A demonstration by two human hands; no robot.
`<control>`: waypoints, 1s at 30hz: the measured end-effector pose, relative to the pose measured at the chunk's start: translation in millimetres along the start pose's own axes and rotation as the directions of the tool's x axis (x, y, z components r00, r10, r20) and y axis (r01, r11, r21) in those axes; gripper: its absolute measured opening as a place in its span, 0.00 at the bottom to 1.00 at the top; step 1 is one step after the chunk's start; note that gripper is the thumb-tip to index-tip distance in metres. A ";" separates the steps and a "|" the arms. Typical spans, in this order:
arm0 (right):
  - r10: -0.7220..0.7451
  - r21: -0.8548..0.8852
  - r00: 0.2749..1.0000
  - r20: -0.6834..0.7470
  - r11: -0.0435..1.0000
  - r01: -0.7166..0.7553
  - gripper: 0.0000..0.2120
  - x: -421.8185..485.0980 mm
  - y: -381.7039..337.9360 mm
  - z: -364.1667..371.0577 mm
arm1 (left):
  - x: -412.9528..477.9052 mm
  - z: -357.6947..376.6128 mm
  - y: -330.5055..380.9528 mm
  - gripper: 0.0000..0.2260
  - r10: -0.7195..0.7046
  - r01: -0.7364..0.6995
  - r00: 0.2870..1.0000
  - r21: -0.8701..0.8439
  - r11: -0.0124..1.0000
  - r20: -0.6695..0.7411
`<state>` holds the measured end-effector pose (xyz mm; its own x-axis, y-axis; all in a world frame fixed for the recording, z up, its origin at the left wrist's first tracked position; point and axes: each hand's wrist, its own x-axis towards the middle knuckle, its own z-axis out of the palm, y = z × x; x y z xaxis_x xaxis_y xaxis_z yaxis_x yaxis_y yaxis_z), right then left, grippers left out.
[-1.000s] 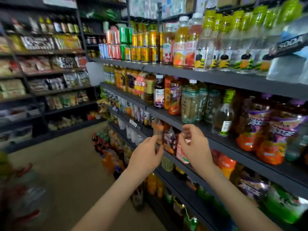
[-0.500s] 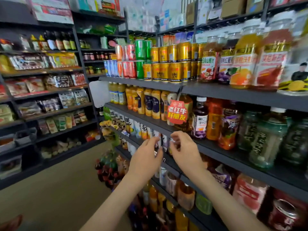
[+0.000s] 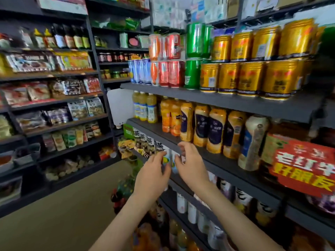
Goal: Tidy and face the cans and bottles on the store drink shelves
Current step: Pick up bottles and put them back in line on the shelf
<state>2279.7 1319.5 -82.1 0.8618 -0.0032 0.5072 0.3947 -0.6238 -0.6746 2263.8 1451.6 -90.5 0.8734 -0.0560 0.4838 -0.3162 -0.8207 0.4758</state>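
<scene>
My left hand point(image 3: 154, 175) and my right hand point(image 3: 191, 166) are raised side by side at the front of a dark drink shelf point(image 3: 228, 172), fingers loosely curled, holding nothing that I can see. Between them shows a white-labelled bottle point(image 3: 167, 157) from the row of white tea bottles point(image 3: 150, 144) one shelf down. My right fingertips sit at the shelf's front edge. Just above stand orange bottles with navy labels point(image 3: 201, 127). The top shelf carries stacked gold cans point(image 3: 250, 77), red cans point(image 3: 170, 73) and green cans point(image 3: 195, 40).
A red promo sign point(image 3: 304, 165) hangs off the shelf front at the right. More bottles fill the lower shelves point(image 3: 192, 212). Snack racks point(image 3: 54, 98) line the left wall across a beige floor aisle point(image 3: 63, 205). A white panel point(image 3: 119, 105) ends the drink shelving.
My view and both hands have travelled left along the shelves, from the green tea bottles past the red sign to the orange and white bottles. The hands keep the same pose and hold nothing.
</scene>
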 end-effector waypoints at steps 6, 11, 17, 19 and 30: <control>0.058 -0.069 0.996 -0.070 0.996 -0.063 0.17 76.0 26.0 84.5 | 88.2 22.6 -90.2 0.19 0.043 -0.040 0.996 -0.032 0.999 0.074; 0.205 -0.092 0.941 -0.269 0.967 -0.237 0.19 137.6 48.5 139.3 | 167.9 41.8 -152.1 0.20 0.218 -0.225 0.941 -0.004 0.974 0.257; 0.209 -0.217 0.911 -0.357 0.929 -0.299 0.19 174.1 61.1 166.6 | 234.2 54.1 -179.0 0.20 0.355 -0.341 0.891 -0.097 0.935 0.284; 0.186 -0.262 0.896 -0.403 0.915 -0.308 0.19 173.8 63.4 165.8 | 243.3 63.3 -176.2 0.20 0.401 -0.367 0.868 -0.165 0.915 0.293; 0.147 -0.344 0.649 -0.746 0.750 -0.565 0.21 72.5 76.9 81.1 | 187.5 118.3 -73.3 0.21 0.710 -0.589 0.671 -0.429 0.685 0.214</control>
<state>2398.4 1334.6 -140.7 0.3798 -0.6771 0.6303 -0.3005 -0.7347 -0.6082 2494.5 1434.0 -121.6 0.4404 -0.7422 0.5051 -0.8897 -0.2852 0.3566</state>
